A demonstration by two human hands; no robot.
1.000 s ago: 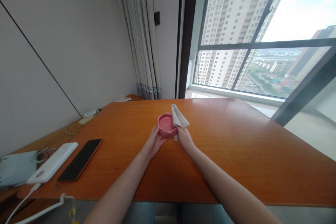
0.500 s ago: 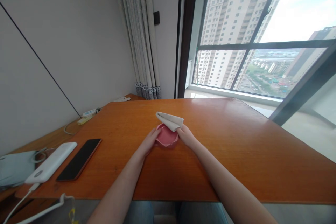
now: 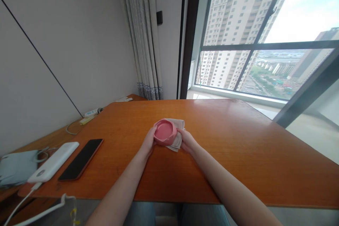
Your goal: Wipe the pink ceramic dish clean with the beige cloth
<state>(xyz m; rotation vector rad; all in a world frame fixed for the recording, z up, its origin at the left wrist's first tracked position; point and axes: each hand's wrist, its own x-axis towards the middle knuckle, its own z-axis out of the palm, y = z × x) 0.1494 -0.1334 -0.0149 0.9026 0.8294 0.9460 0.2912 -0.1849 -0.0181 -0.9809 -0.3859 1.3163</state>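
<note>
A pink faceted bowl (image 3: 164, 131) is held over the middle of the table, its hollow side tilted up toward me. My left hand (image 3: 149, 142) grips its left side, thumb near the rim. Behind and to the right of the bowl is a folded off-white cloth (image 3: 179, 124), part of it showing below the bowl's right edge. My right hand (image 3: 186, 140) is closed on the cloth against the bowl's right side. Most of its fingers are hidden behind the cloth.
On the orange-brown wooden table (image 3: 238, 155), a black phone (image 3: 81, 159) and a white power bank (image 3: 53, 162) with a plugged-in cable lie at left. A grey pouch (image 3: 17, 169) sits beyond them. A power strip (image 3: 91, 113) is near the wall.
The cloth has gone from above the bowl to behind and beneath its right side. The bowl has tipped and shifted slightly left and up, with both hands still at it.
</note>
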